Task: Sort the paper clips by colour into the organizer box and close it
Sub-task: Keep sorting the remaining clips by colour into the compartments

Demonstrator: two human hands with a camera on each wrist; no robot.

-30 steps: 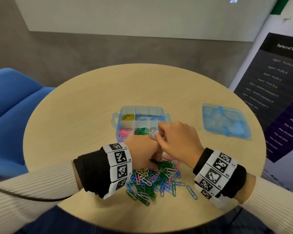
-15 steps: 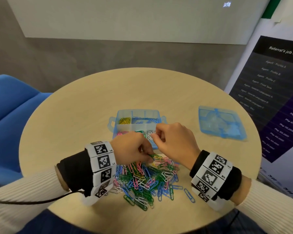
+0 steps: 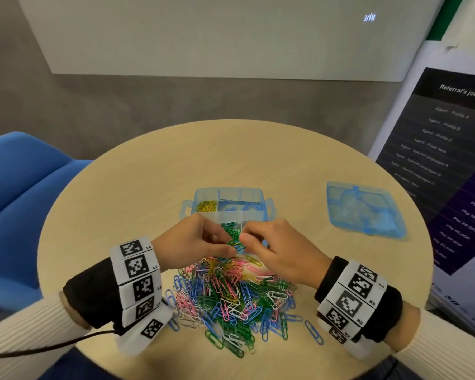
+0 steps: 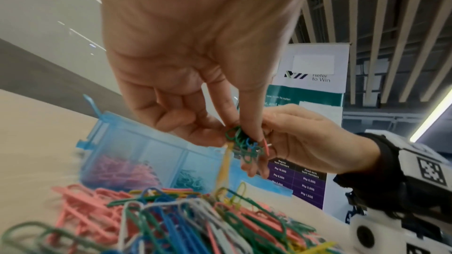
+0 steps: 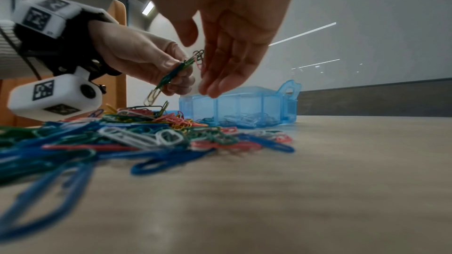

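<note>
The open blue organizer box (image 3: 255, 193) stands mid-table, with yellow clips far left, blue beside them and green in the near middle. Its pink compartment (image 4: 117, 171) shows in the left wrist view. The mixed pile of paper clips (image 3: 231, 297) lies just in front of it. My left hand (image 3: 231, 246) pinches a small bunch of green clips (image 4: 240, 140) between thumb and forefinger above the box's near edge; a yellow clip (image 4: 225, 165) dangles from it. My right hand (image 5: 203, 65) meets it, its fingers (image 5: 227, 69) nearly straight and touching the bunch, thumb apart.
The box's blue lid (image 3: 365, 212) lies flat on the round wooden table (image 3: 137, 204), off to the right. A stray blue clip (image 3: 313, 331) lies right of the pile. A blue chair (image 3: 19, 193) stands left and a banner (image 3: 450, 165) right.
My left hand has lifted a bunch of green clips off the pile's far edge toward the box. The right hand has closed in on the bunch from the right.
</note>
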